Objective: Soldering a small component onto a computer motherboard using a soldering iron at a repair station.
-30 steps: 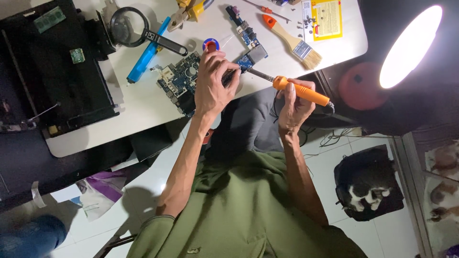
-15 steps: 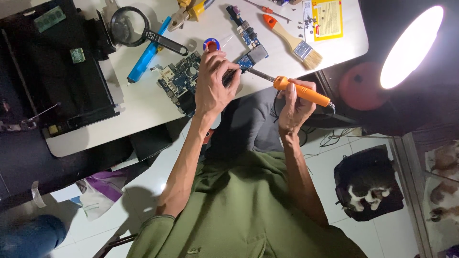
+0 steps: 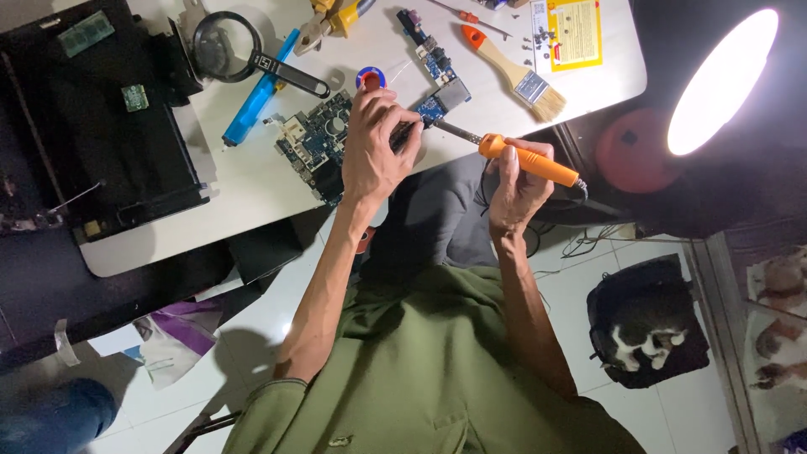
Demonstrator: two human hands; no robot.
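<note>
White worktable [image 3: 252, 181] up top, pale tiled floor below, one lamp [image 3: 721, 80] blazing at the right edge. Left hand [image 3: 376, 147] is curled over the near edge of the blue circuit board [image 3: 315, 145], fingers bunched tight and pinching something thin at the board's right end, can't tell exactly what. Right hand [image 3: 514, 189] is wrapped round the orange handle of the soldering iron [image 3: 513, 157], firm grip, dark metal tip angled up-left twd the board's right end, just beside the left fingertips. Board lies flat near the table's front edge, centre of view. Count of boards: 1 big blue one, plus 1 narrow blue strip board [image 3: 427, 44] behind it, well apart. Labels & packets: 1 yellow rectangular card [image 3: 575, 32] w/ dark print at the table's far right corner, small screws scattered just beside it; 2 small green rectangular modules on the black open case [image 3: 92, 126] at left, one pale green near the top corner, one darker lower down. 1 round solder spool [image 3: 371, 79], blue rim, red core, just behind the left hand. 1 magnifier [image 3: 223, 46] w/ black handle, 1 blue pen-shaped tool [image 3: 256, 91] lying diagonal under it, 1 paintbrush [image 3: 511, 71] w/ orange handle, 1 thin screwdriver near the top edge, 1 yellow-handled pliers partly cut off up top. Down on the floor: 1 black-and-white cat [image 3: 643, 336] curled in a dark bed at right, purple-and-white paper scraps [image 3: 172, 336] at left.
</note>
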